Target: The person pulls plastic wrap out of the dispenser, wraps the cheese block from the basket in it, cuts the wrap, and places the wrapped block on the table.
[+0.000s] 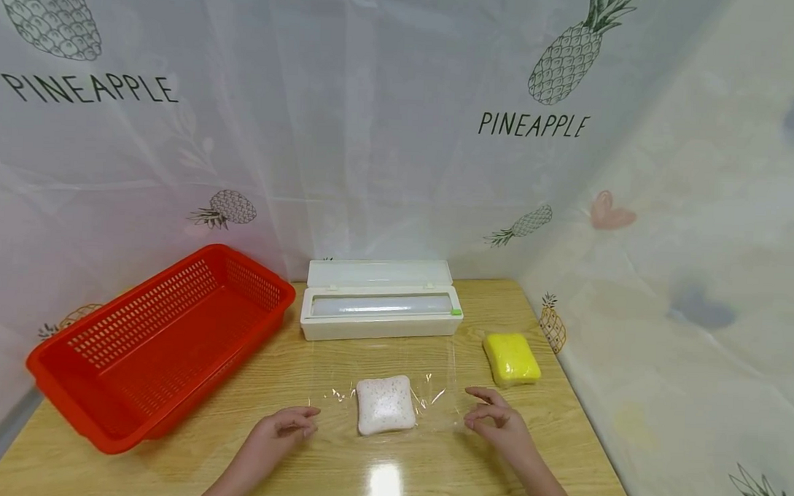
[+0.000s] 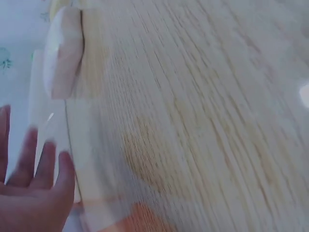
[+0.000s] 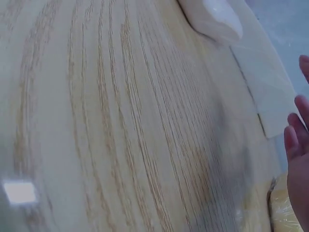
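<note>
On my head feed, the pineapple-print sheet (image 1: 348,144) hangs behind the wooden tabletop (image 1: 560,451). The red basket (image 1: 183,350) fills the left side; I see nothing in it. At the far middle sits the white box (image 1: 381,326), lid raised, a roll (image 1: 382,306) inside. Clear film (image 1: 436,397) spreads on the near side of it, its glints on both sides of the white block (image 1: 386,404) at the near middle; whether the film runs over or under that block, I cannot tell.

The left hand (image 1: 279,432) and right hand (image 1: 501,427) flank the film's side edges, fingers loosely bent. I can't make out whether either pinches the film. The yellow block (image 1: 512,359) lies to the right, wrapped, just beyond the right hand.

My worry is the film: so thin, it could cling to itself or fold if one side were lifted first. An uneven pull might drag the white block askew, and a wide right-hand sweep could knock the yellow one.
</note>
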`<state>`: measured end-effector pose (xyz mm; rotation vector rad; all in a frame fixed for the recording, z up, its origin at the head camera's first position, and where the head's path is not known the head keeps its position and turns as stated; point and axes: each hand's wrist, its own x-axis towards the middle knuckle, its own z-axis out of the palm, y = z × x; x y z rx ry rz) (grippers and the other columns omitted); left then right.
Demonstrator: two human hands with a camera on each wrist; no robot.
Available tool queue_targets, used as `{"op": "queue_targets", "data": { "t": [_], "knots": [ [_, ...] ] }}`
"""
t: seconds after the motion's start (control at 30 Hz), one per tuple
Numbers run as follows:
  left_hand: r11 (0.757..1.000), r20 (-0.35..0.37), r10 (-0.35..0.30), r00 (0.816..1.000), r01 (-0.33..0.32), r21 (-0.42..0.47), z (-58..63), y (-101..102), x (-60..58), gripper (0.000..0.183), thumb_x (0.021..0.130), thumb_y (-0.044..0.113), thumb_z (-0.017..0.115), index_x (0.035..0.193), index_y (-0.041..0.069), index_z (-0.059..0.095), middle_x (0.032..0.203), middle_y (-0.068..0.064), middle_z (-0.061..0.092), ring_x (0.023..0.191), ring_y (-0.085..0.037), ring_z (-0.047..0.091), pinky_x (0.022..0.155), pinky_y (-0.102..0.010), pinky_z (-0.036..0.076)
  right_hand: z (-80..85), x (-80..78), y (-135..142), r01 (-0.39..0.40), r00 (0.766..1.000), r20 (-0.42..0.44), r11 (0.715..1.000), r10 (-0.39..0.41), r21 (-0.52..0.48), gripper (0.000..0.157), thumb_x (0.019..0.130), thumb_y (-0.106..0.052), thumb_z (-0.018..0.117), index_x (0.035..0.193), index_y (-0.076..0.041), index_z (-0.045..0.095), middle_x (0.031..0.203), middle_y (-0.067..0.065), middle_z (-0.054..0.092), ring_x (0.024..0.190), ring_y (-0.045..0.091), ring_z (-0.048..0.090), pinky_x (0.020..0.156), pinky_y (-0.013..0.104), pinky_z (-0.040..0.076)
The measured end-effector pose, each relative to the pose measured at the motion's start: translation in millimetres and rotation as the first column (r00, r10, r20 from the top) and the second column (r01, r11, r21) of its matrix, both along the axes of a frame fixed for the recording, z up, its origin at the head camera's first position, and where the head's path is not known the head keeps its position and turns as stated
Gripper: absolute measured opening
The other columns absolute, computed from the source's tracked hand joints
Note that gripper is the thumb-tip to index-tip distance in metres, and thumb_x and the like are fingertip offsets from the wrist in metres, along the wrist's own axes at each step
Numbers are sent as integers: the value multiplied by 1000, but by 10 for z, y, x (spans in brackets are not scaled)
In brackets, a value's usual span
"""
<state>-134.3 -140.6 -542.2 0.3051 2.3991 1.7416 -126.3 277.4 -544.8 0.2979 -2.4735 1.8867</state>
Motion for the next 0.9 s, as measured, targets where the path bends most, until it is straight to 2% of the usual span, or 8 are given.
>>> {"op": "queue_targets", "data": {
  "t": [0.07, 0.17, 0.23, 0.27, 0.4, 0.6, 0.73, 0.9],
  "knots": [
    [998, 24, -55, 998, 54, 38, -18, -4, -18, 15, 94, 14, 65, 95, -1, 67, 113, -15, 68, 108, -17, 62, 87, -19, 48, -22, -35, -9, -68, 998, -15, 996, 67, -52, 9, 90, 1, 65, 92, 10, 65, 124, 26, 59, 108, 22, 62, 95, 20, 44],
    [986, 65, -127, 990, 120, 112, -43, -16, -36, 17, 100, 13, 55, 100, -3, 59, 109, -20, 69, 100, -24, 67, 87, -29, 52, -45, -78, -29, -144, 989, 7, 982, 146, -123, 17, 97, -1, 56, 98, 15, 55, 109, 31, 63, 105, 22, 65, 91, 31, 51],
    [982, 91, -134, 987, 119, 147, -54, -14, -46, 17, 101, 12, 52, 102, -5, 56, 105, -22, 69, 94, -32, 69, 85, -36, 54, -64, -107, -50, -163, 986, 12, 974, 166, -155, 18, 99, 0, 52, 101, 18, 50, 97, 36, 62, 93, 29, 68, 84, 40, 54],
    [981, 104, -131, 986, 114, 160, -62, -13, -52, 18, 102, 12, 51, 103, -6, 55, 103, -23, 69, 91, -36, 69, 85, -39, 54, -60, -115, -68, -145, 988, 31, 977, 151, -157, 19, 100, -1, 51, 102, 17, 49, 94, 36, 62, 90, 32, 68, 81, 43, 55],
    [985, 154, -71, 985, 45, 169, -92, 19, -93, 23, 101, 11, 52, 108, -11, 54, 92, -22, 71, 84, -34, 71, 80, -37, 56, -37, -159, -153, -12, 988, 149, 991, 32, -132, 19, 99, -1, 52, 104, 17, 49, 85, 33, 63, 77, 33, 69, 73, 46, 57],
    [978, 203, 51, 978, -90, 188, -173, 89, -177, 23, 98, 3, 55, 106, -18, 55, 75, -24, 67, 69, -34, 70, 65, -37, 58, -57, -293, -257, 140, 949, 297, 986, -106, -95, 18, 97, 0, 56, 105, 16, 54, 74, 20, 64, 62, 22, 65, 60, 38, 58],
    [973, 239, 110, 965, -153, 170, -224, 127, -237, 20, 96, 1, 58, 104, -17, 57, 69, -18, 65, 61, -28, 68, 59, -36, 58, -103, -368, -270, 155, 942, 303, 988, -143, -19, 15, 94, 1, 59, 100, 15, 58, 67, 16, 63, 53, 17, 59, 50, 29, 53],
    [981, 236, 148, 960, -173, 87, -219, 176, -281, 15, 94, 2, 61, 99, -12, 62, 63, -9, 62, 52, -20, 63, 47, -28, 53, -125, -437, -278, 135, 943, 300, 989, -146, 57, 10, 90, 3, 61, 90, 13, 61, 60, 13, 61, 49, 16, 56, 46, 26, 50]
  ]
}}
